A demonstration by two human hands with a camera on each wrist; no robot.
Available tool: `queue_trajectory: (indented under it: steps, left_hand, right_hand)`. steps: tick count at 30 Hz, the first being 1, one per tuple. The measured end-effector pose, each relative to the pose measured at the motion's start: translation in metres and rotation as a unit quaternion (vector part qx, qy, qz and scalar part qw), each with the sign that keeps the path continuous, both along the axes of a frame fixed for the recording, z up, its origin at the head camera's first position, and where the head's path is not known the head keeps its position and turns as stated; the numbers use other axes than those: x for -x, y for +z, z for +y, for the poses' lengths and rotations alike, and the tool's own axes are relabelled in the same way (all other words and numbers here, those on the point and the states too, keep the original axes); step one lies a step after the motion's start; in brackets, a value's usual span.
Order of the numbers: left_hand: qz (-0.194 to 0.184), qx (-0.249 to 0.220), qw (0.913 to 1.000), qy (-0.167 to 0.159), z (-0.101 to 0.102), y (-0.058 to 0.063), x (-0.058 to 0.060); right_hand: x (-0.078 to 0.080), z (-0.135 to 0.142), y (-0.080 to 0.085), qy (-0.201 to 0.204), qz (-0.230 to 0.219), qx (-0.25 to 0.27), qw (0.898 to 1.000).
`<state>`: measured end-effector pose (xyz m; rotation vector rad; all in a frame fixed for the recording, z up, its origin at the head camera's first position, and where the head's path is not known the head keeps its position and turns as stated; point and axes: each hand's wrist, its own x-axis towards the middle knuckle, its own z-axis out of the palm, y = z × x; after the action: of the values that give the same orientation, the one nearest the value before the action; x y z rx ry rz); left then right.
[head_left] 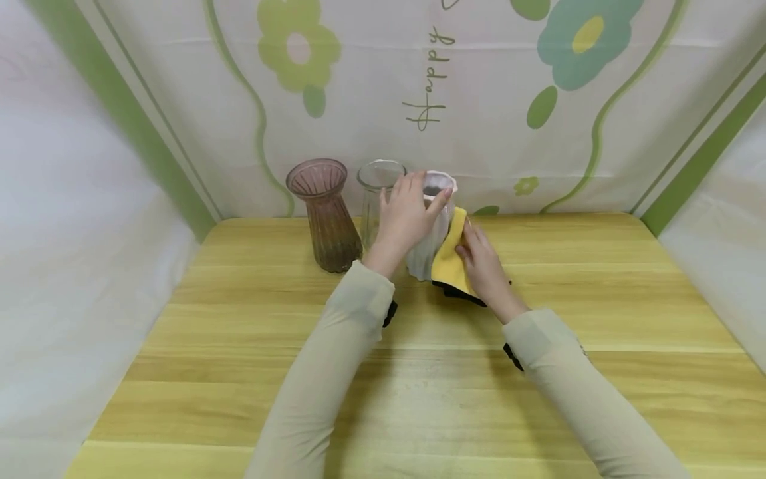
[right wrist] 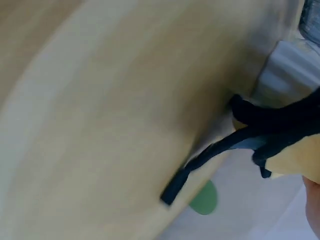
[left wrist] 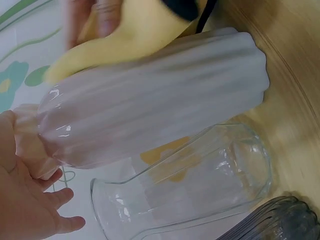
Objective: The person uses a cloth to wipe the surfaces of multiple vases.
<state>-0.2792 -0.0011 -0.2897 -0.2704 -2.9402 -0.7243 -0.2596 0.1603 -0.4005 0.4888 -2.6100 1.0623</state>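
A fluted white vase (head_left: 423, 253) stands upright near the back edge of the table. My left hand (head_left: 405, 214) holds it at the top, thumb on the right side of the rim and fingers on the far left. A yellow cloth (head_left: 450, 259) with a black border lies against the vase's right side, gripped by my right hand (head_left: 486, 269). In the left wrist view the cloth (left wrist: 125, 37) runs along the body of the white vase (left wrist: 165, 100). The right wrist view catches the cloth's black border (right wrist: 285, 122) and a dangling black strap (right wrist: 200, 160).
Just left of the white vase stands a clear glass vase (head_left: 369, 223), partly behind my left hand. Further left is a ribbed purple-brown glass vase (head_left: 332, 226). A white floral curtain (head_left: 479, 80) hangs directly behind the wooden table (head_left: 239, 372).
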Motion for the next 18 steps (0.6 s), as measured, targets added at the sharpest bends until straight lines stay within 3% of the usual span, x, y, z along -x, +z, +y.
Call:
queue_trajectory:
  steps: [5,14,18]
  left_hand:
    - [-0.003,0.007,1.0000,-0.005,0.000,0.001,0.000]
    - [-0.010,0.022,0.9996,-0.015,-0.002,0.004,0.001]
    - [-0.010,0.014,0.9995,-0.026,-0.008,0.003,0.003]
  right_hand:
    - [0.002,0.006,-0.007,-0.001,-0.031,-0.024,0.999]
    - [0.006,-0.001,0.017,0.006,0.037,0.039,0.999]
    - [0.005,-0.004,0.028,0.009,0.047,0.053,0.997]
